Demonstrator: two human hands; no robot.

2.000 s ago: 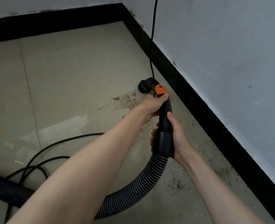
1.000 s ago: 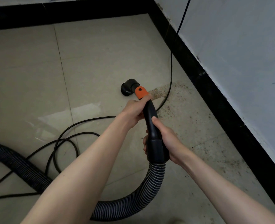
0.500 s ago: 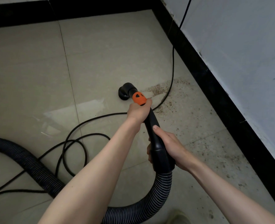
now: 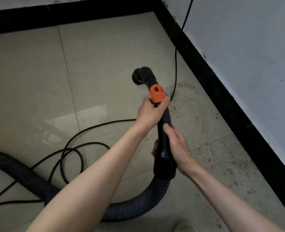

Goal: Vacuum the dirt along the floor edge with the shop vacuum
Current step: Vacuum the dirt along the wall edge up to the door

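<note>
I hold a black vacuum wand (image 4: 165,129) with an orange collar (image 4: 157,93) and a round black nozzle (image 4: 139,76) over the beige tile floor. My left hand (image 4: 152,112) grips the wand just below the collar. My right hand (image 4: 176,144) grips the wand's lower end above the ribbed hose (image 4: 143,203). Brown dirt (image 4: 183,101) is scattered on the tiles to the right of the nozzle, along the black skirting (image 4: 222,91). More specks (image 4: 235,173) lie nearer to me by the wall.
A thin black power cord (image 4: 176,64) runs down the grey-white wall (image 4: 255,56), across the dirt and loops on the floor (image 4: 74,148) at the left. The hose curves off to the left edge (image 4: 8,163). A second skirting (image 4: 71,15) closes the far corner.
The nozzle has swung left off the dirt patch onto cleaner tile, and my view has shifted back and left, so more of the hose and cord loops show. Both hands keep their grip.
</note>
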